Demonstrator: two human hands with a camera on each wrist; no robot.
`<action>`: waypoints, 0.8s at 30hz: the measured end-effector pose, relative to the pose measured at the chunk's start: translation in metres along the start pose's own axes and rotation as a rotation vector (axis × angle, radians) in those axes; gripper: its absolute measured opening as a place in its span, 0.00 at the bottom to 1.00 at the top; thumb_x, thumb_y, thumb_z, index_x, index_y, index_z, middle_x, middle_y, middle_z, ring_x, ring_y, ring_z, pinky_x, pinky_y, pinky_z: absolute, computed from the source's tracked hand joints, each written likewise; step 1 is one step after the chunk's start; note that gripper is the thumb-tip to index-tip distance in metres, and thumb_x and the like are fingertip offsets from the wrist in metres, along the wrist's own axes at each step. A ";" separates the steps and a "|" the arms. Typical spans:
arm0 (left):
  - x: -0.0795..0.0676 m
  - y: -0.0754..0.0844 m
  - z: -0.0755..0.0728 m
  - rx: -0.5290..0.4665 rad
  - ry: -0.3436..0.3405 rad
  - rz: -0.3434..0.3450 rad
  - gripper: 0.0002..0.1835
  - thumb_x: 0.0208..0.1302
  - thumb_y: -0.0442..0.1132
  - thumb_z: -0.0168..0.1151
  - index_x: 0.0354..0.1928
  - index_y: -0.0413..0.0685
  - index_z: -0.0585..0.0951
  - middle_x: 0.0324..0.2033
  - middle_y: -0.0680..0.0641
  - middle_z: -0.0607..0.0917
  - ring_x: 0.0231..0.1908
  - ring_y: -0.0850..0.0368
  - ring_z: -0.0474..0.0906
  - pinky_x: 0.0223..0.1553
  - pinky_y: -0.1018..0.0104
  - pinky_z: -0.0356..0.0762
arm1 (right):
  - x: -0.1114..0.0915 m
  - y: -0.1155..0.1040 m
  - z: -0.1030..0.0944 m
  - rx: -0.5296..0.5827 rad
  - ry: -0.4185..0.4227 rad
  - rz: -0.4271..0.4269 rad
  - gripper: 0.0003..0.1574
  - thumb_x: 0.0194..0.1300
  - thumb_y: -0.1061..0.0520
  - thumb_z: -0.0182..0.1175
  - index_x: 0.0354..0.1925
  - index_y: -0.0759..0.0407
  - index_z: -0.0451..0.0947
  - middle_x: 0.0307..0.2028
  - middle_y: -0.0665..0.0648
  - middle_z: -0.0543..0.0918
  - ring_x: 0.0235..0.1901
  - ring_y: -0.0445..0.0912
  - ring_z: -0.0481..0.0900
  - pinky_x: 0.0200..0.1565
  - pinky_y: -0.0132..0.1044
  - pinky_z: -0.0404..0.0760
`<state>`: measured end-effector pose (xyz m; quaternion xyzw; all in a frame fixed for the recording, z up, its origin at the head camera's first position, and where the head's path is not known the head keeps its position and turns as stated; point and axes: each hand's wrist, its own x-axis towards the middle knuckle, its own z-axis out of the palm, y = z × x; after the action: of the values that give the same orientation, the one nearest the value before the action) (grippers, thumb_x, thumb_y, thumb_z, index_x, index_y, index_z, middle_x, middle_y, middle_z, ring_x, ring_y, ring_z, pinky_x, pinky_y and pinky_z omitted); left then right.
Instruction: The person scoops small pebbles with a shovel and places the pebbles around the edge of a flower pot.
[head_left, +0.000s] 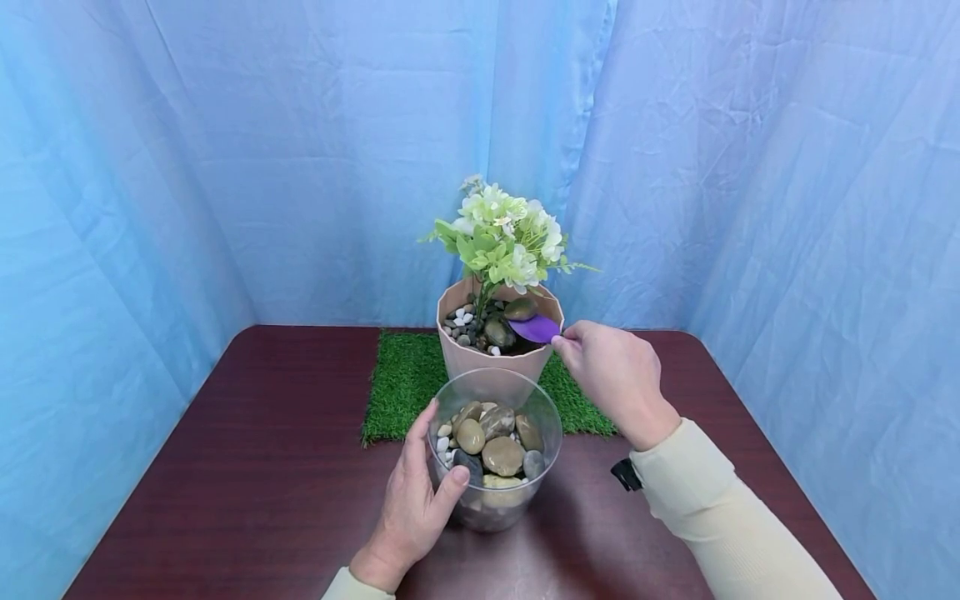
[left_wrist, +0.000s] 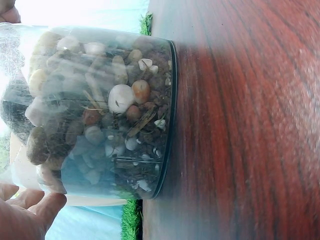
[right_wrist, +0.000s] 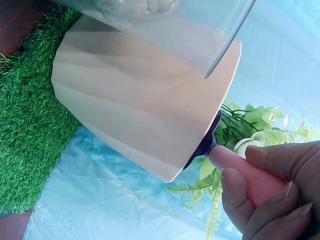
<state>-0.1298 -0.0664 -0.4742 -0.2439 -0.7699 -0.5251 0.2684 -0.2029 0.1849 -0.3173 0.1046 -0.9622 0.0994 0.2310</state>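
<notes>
My left hand (head_left: 412, 500) grips a clear plastic container (head_left: 495, 387), thumb at the near rim and fingers along its left side. Smooth river stones (head_left: 503, 456) fill much of it; small pebbles and dark bits show low through its wall in the left wrist view. In my right hand (head_left: 615, 371) is a small trowel, its pink handle (right_wrist: 250, 175) held between thumb and curled fingers. The purple blade (head_left: 536, 328) reaches over the rim into a pale pink faceted pot (head_left: 472, 367). An olive stone (head_left: 521, 309) lies at the blade's edge, beside a dark stone (head_left: 498, 332).
An artificial plant with white flowers (head_left: 502, 237) stands in the pot, among white and grey pebbles (head_left: 461, 317). Under the pot lies a green turf mat (head_left: 401, 383) on a dark red wooden table (head_left: 262, 467). Blue curtains (head_left: 337, 167) surround the table's back and sides.
</notes>
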 end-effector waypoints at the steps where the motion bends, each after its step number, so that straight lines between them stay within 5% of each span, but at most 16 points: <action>1: 0.000 0.000 0.000 0.002 0.001 0.001 0.44 0.62 0.44 0.63 0.74 0.42 0.52 0.68 0.38 0.65 0.64 0.41 0.67 0.66 0.71 0.58 | 0.001 0.000 0.000 -0.001 -0.003 0.002 0.12 0.66 0.42 0.60 0.35 0.44 0.85 0.17 0.43 0.78 0.15 0.42 0.71 0.13 0.39 0.63; 13: 0.001 -0.001 0.000 0.008 0.005 0.000 0.44 0.62 0.44 0.63 0.74 0.41 0.52 0.68 0.38 0.66 0.64 0.41 0.67 0.66 0.71 0.58 | 0.011 -0.003 0.001 -0.010 -0.058 0.046 0.11 0.66 0.43 0.59 0.34 0.42 0.86 0.13 0.44 0.73 0.15 0.45 0.71 0.14 0.43 0.65; 24: 0.000 0.001 -0.001 0.020 0.004 -0.001 0.44 0.61 0.44 0.63 0.74 0.42 0.52 0.68 0.39 0.65 0.65 0.41 0.66 0.67 0.71 0.57 | 0.021 -0.003 0.005 -0.025 -0.130 0.101 0.18 0.67 0.42 0.55 0.21 0.42 0.77 0.12 0.47 0.69 0.16 0.48 0.70 0.14 0.44 0.63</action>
<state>-0.1297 -0.0666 -0.4733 -0.2399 -0.7747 -0.5181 0.2718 -0.2221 0.1776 -0.3116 0.0591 -0.9804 0.0918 0.1640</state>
